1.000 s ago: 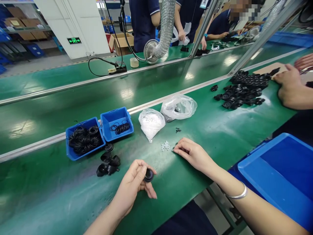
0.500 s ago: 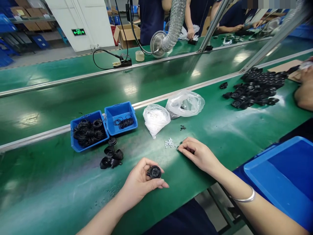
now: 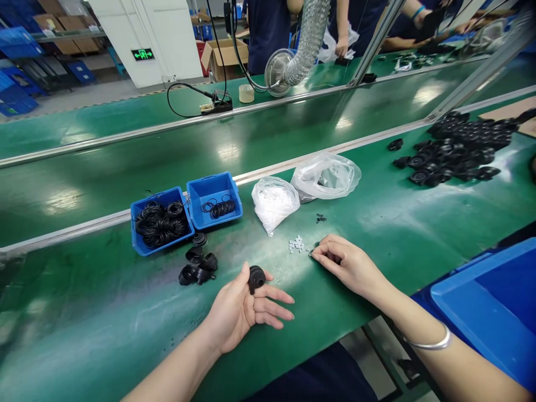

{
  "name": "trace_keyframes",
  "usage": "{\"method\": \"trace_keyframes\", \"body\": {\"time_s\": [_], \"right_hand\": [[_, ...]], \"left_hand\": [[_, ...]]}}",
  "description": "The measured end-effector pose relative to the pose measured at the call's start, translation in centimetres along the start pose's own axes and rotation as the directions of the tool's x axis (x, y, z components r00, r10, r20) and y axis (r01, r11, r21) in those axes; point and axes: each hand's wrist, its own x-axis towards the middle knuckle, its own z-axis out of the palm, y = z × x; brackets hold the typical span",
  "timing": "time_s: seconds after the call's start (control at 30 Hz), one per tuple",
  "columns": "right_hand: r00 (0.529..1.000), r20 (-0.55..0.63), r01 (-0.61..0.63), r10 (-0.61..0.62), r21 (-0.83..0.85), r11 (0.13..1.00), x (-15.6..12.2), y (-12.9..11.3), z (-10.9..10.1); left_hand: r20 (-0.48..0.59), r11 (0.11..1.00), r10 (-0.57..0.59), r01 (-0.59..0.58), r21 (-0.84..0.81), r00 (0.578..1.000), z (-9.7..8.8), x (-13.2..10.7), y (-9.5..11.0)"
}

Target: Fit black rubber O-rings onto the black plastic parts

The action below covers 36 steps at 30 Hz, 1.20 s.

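My left hand (image 3: 240, 312) has its palm turned up and grips a round black plastic part (image 3: 257, 277) between thumb and index finger; the other fingers stretch out to the right. My right hand (image 3: 341, 259) is closed in a pinch at the table top, beside a small pile of tiny white pieces (image 3: 297, 244). Something small and dark shows at its fingertips, too small to name. Tiny black pieces (image 3: 321, 218) lie just behind the white ones. Several black cup-shaped parts (image 3: 199, 267) rest to the left of my left hand.
Two blue bins (image 3: 214, 201) hold black rings. Behind the white pieces stand a bag of white pieces (image 3: 275, 202) and an open clear bag (image 3: 326, 176). A heap of black parts (image 3: 452, 148) lies far right, above a blue crate (image 3: 489, 296). People work across the line.
My left hand has turned palm up, tilting the black part so another side shows, and its fingers have spread. My right hand keeps its pinch by the white pieces. The view has shifted slightly.
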Motion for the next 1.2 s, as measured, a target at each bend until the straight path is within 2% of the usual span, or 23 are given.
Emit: {"method": "trace_keyframes", "body": {"time_s": [0.37,0.47,0.57,0.67,0.73,0.83,0.9,1.0,1.07,1.2], "right_hand": [[1.000,-0.029,0.011,-0.009,0.105,0.994,-0.3,-2.3,1.1],[1.000,-0.027,0.007,-0.004,0.133,0.991,-0.4,-2.8,1.4],[0.999,-0.046,0.001,0.006,0.159,0.987,-0.6,-3.5,1.5],[0.998,-0.070,0.007,0.005,0.174,0.985,-0.8,-4.9,1.9],[0.996,-0.084,0.045,-0.030,0.176,0.983,-1.1,-6.0,2.6],[0.982,-0.111,0.170,-0.155,0.142,0.975,-1.5,-7.6,3.8],[0.957,-0.120,0.272,-0.263,0.058,0.961,-1.8,-8.1,4.6],[0.919,-0.096,0.369,-0.381,-0.127,0.921,-1.9,-8.4,5.4],[0.904,-0.067,0.398,-0.422,-0.227,0.889,-1.9,-8.3,5.6],[0.880,-0.009,0.442,-0.475,-0.352,0.825,-1.9,-8.3,5.7]], "left_hand": [[-0.048,0.989,-0.036,0.029,-0.145,0.998,-0.7,0.4,0.0],[-0.044,0.992,-0.013,0.007,-0.122,0.999,-0.6,0.4,0.2],[-0.050,0.990,0.131,-0.128,0.061,0.990,-0.2,0.3,0.0],[-0.041,0.914,0.280,-0.253,0.316,0.959,0.0,0.4,-0.6],[-0.032,0.866,0.301,-0.259,0.427,0.953,0.0,0.5,-1.1],[-0.029,0.824,0.285,-0.230,0.518,0.958,-0.2,0.6,-1.7],[-0.040,0.783,0.307,-0.228,0.579,0.951,-0.4,0.6,-2.0],[-0.057,0.675,0.368,-0.224,0.703,0.928,-0.7,0.5,-2.3],[-0.043,0.612,0.398,-0.230,0.756,0.917,-0.8,0.4,-2.5],[0.019,0.544,0.419,-0.268,0.795,0.908,-0.9,0.3,-2.5]]}}
